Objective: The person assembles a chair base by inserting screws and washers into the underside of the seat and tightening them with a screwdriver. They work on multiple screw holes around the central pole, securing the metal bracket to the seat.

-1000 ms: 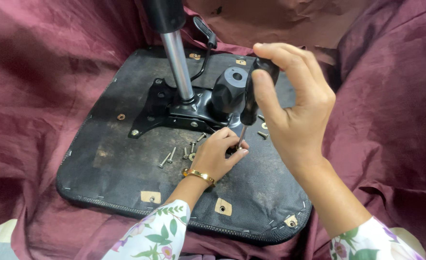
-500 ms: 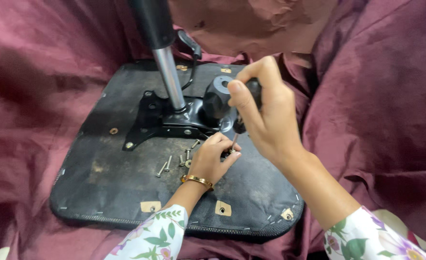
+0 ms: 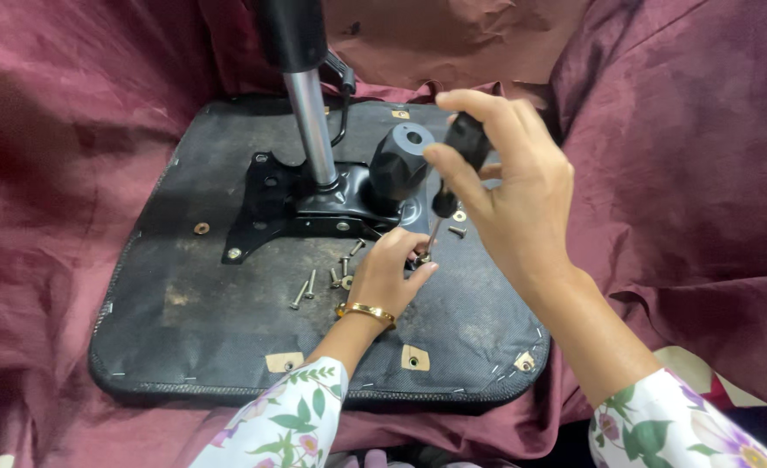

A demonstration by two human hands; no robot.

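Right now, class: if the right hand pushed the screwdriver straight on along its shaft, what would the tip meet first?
The right hand aims the screwdriver down toward the left hand. It would probably first meet the screw pinched at those fingertips, then the black seat base. Depth is unclear.

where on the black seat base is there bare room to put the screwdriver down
Free: the near-left stretch of the seat base, between the loose screws and the stitched edge. Crowded: around the metal bracket, black knob and left hand, by the screwdriver tip.
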